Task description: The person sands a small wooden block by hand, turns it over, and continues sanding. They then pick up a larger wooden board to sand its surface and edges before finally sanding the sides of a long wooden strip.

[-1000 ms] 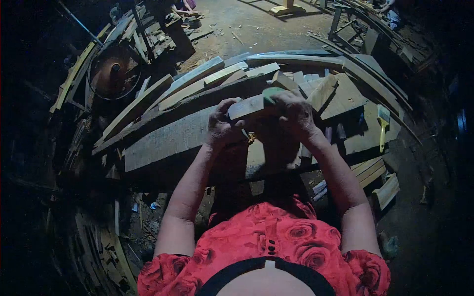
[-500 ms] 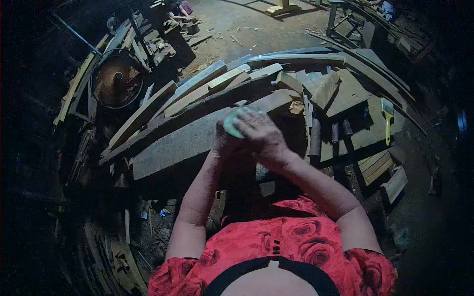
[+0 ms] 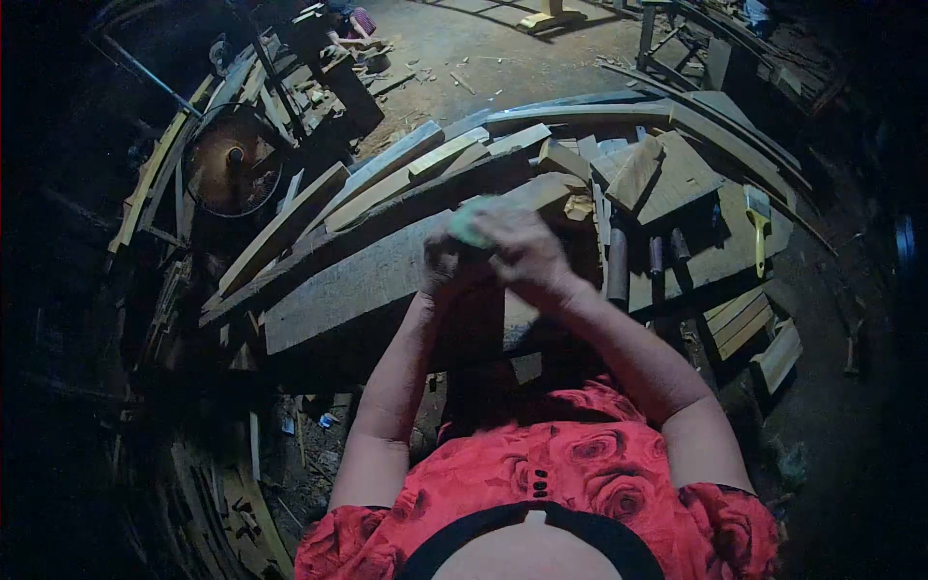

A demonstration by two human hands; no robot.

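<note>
Both of my hands meet over the thick wooden plank in front of me. A pale green, roundish piece sits between them, partly covered by fingers. My right hand is closed over it from above, blurred by motion at the fingertips. Lower and to the left, my left hand is curled in shadow close under the green piece; what it grips is hidden and I cannot tell what it is.
Cut timber pieces lie beyond the plank. To the right are a yellow-handled paintbrush, dark cylindrical tool handles and a wood block. A round fan stands at left. Another person is low at the far left.
My right hand has shifted slightly right and changed its angle over the green piece, covering more of it. The left hand stays near the same place. The whole view has moved slightly.
</note>
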